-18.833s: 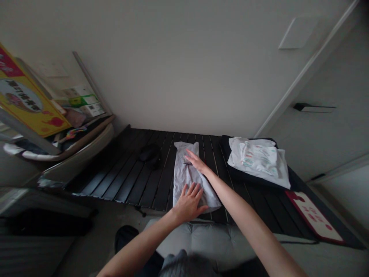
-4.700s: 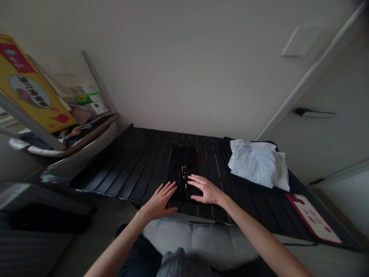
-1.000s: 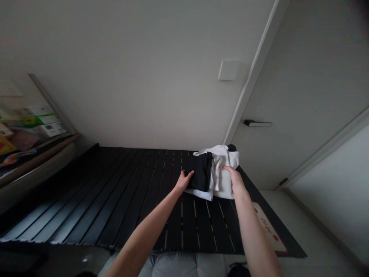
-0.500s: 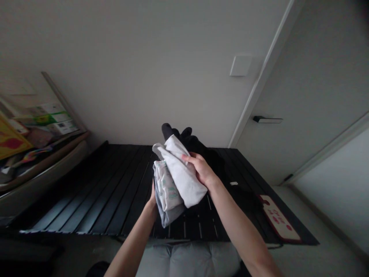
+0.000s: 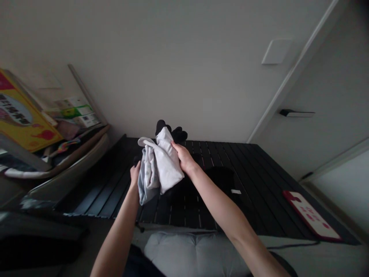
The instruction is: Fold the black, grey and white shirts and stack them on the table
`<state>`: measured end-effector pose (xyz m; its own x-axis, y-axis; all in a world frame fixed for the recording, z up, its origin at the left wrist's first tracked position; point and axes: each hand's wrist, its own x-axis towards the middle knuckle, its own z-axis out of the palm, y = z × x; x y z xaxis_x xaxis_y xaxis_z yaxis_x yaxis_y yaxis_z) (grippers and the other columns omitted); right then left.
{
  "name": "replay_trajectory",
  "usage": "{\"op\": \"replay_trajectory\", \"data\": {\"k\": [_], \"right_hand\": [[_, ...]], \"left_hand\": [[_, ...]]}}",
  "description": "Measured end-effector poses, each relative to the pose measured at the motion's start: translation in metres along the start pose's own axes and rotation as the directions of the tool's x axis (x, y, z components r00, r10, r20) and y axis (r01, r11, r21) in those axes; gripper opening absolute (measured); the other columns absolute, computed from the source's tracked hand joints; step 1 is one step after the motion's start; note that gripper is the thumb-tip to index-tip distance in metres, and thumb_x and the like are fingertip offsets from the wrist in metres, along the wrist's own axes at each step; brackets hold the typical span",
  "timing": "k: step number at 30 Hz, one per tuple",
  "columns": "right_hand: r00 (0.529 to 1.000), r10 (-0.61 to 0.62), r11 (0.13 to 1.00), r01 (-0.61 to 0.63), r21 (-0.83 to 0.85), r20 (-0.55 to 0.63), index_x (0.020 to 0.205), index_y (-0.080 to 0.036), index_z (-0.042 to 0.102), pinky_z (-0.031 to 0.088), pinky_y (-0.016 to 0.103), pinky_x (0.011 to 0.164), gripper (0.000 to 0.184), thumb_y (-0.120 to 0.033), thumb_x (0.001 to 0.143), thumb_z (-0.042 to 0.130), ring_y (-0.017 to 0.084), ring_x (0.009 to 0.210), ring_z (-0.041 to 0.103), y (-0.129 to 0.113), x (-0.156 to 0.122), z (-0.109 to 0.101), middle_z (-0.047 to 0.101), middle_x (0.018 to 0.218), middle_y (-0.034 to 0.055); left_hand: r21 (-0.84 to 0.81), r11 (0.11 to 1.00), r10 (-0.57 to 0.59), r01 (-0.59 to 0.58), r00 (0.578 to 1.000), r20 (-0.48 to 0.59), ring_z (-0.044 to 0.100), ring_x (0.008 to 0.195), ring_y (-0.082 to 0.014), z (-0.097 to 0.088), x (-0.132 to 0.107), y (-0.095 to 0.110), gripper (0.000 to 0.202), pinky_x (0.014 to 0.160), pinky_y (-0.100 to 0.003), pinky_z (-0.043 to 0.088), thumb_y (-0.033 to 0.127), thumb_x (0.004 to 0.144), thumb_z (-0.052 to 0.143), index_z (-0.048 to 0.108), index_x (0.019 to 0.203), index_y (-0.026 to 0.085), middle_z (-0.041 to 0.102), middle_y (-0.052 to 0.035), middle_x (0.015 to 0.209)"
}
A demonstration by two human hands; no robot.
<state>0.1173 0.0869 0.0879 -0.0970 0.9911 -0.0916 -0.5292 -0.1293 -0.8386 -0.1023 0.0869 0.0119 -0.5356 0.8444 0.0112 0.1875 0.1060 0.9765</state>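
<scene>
1. Right grip: the right hand point(image 5: 183, 157) is clamped on a folded cloth bundle point(image 5: 157, 165), which is held clear of the table; its fingers point(image 5: 176, 147) are closed over the upper white layer, on the bundle's 3 o'clock side.
2. Left grip: the left hand point(image 5: 134, 177) is raised against the bundle's lower edge, at about 8 o'clock from the bundle's centre; its fingers point(image 5: 135, 169) are seen upright beside the cloth and are partly hidden, so whether they are closed on it cannot be told.
3. Bundle: a white garment point(image 5: 167, 165) is layered against a grey patterned garment point(image 5: 147, 175); a black garment point(image 5: 170, 131) is seen protruding at 12 o'clock from the bundle; whether it is gripped or merely caught between the layers cannot be told.
4. Handling (judgement): even pressure from both hands is judged best; a hold across all the layers is considered safer than one on the white layer alone, since the layers appear loose and slippage between them is likely.
5. Surroundings: dark cloth point(image 5: 213, 184) is lying on the slatted black table point(image 5: 253, 169) at about 4 o'clock from the right hand; a red-and-white mat point(image 5: 309, 217) is seen further out at 4 o'clock; a grey tufted cushion point(image 5: 196, 256) is seen at 6 o'clock.
</scene>
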Motion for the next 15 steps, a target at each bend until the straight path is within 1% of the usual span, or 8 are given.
{"op": "replay_trajectory", "data": {"k": [2, 4, 7, 9, 11, 12, 13, 15], "right_hand": [[1.0, -0.012, 1.0, 0.012, -0.009, 0.023, 0.076, -0.019, 0.062, 0.045, 0.027, 0.066, 0.035, -0.049, 0.064, 0.076, 0.017, 0.072, 0.061, 0.01, 0.004, 0.017, 0.069, 0.074, 0.0002], [0.997, -0.023, 0.999, 0.021, 0.027, 0.079, 0.08, -0.019, 0.061, 0.047, 0.027, 0.07, 0.036, -0.049, 0.065, 0.076, 0.018, 0.077, 0.063, 0.02, 0.008, 0.039, 0.07, 0.078, 0.001], [0.982, -0.095, 0.989, 0.076, 0.123, 0.16, 0.086, -0.021, 0.06, 0.048, 0.03, 0.076, 0.037, -0.052, 0.07, 0.071, 0.019, 0.085, 0.064, 0.033, 0.016, 0.072, 0.07, 0.083, 0.0019], [0.978, -0.145, 0.984, 0.126, 0.13, 0.153, 0.085, -0.021, 0.06, 0.048, 0.03, 0.078, 0.036, -0.054, 0.072, 0.068, 0.019, 0.087, 0.063, 0.042, 0.022, 0.085, 0.07, 0.085, 0.0014], [0.988, -0.134, 0.991, 0.132, 0.038, 0.072, 0.078, -0.021, 0.059, 0.048, 0.029, 0.079, 0.033, -0.051, 0.07, 0.071, 0.019, 0.086, 0.063, 0.053, 0.028, 0.085, 0.069, 0.08, 0.0003], [0.994, -0.105, 0.994, 0.106, -0.031, 0.021, 0.074, -0.021, 0.059, 0.048, 0.03, 0.079, 0.033, -0.05, 0.068, 0.074, 0.019, 0.086, 0.063, 0.059, 0.031, 0.081, 0.068, 0.077, 0.0001], [0.998, -0.066, 0.994, 0.063, -0.094, -0.025, 0.072, -0.02, 0.059, 0.048, 0.03, 0.08, 0.033, -0.049, 0.066, 0.075, 0.02, 0.085, 0.063, 0.065, 0.033, 0.075, 0.068, 0.074, 0.0005], [0.998, 0.028, 0.989, -0.036, -0.145, -0.058, 0.073, -0.019, 0.063, 0.049, 0.032, 0.08, 0.036, -0.053, 0.068, 0.073, 0.021, 0.085, 0.064, 0.077, 0.036, 0.061, 0.069, 0.074, 0.0022]], "left_hand": [[-0.004, 1.0, 0.01, -0.011, 0.996, -0.09, 0.061, 0.07, -0.0226, -0.019, 0.016, 0.005, 0.031, 0.064, -0.033, 0.051, 0.045, 0.072, 0.055, 0.06, 0.075, 0.015, 0.061, -0.0049, 0.066], [0.059, 0.994, 0.104, -0.094, 0.975, -0.198, 0.061, 0.075, -0.0222, -0.038, 0.027, 0.013, 0.032, 0.07, -0.033, 0.051, 0.043, 0.072, 0.058, 0.062, 0.084, 0.014, 0.063, -0.0057, 0.075], [0.275, 0.942, 0.279, -0.193, 0.905, -0.321, 0.061, 0.09, -0.0256, -0.059, 0.035, 0.03, 0.042, 0.083, -0.038, 0.05, 0.043, 0.073, 0.062, 0.062, 0.103, 0.014, 0.065, -0.0096, 0.095], [0.427, 0.888, 0.328, -0.168, 0.884, -0.334, 0.056, 0.106, -0.0304, -0.066, 0.037, 0.039, 0.047, 0.092, -0.044, 0.046, 0.043, 0.074, 0.063, 0.06, 0.112, 0.015, 0.061, -0.0132, 0.111], [0.524, 0.837, 0.356, -0.162, 0.887, -0.295, 0.047, 0.12, -0.0335, -0.064, 0.036, 0.044, 0.048, 0.099, -0.048, 0.04, 0.042, 0.076, 0.063, 0.059, 0.117, 0.017, 0.054, -0.0154, 0.125], [0.54, 0.819, 0.374, -0.194, 0.895, -0.245, 0.045, 0.123, -0.0331, -0.061, 0.034, 0.045, 0.046, 0.101, -0.048, 0.038, 0.042, 0.078, 0.061, 0.06, 0.117, 0.018, 0.052, -0.0153, 0.128], [0.53, 0.811, 0.384, -0.248, 0.909, -0.162, 0.046, 0.122, -0.0315, -0.057, 0.031, 0.045, 0.043, 0.102, -0.046, 0.038, 0.042, 0.08, 0.058, 0.061, 0.116, 0.018, 0.053, -0.0146, 0.128], [0.457, 0.811, 0.364, -0.366, 0.926, 0.095, 0.054, 0.113, -0.0272, -0.046, 0.025, 0.041, 0.042, 0.098, -0.039, 0.042, 0.046, 0.083, 0.053, 0.063, 0.111, 0.017, 0.06, -0.0122, 0.118]]}}
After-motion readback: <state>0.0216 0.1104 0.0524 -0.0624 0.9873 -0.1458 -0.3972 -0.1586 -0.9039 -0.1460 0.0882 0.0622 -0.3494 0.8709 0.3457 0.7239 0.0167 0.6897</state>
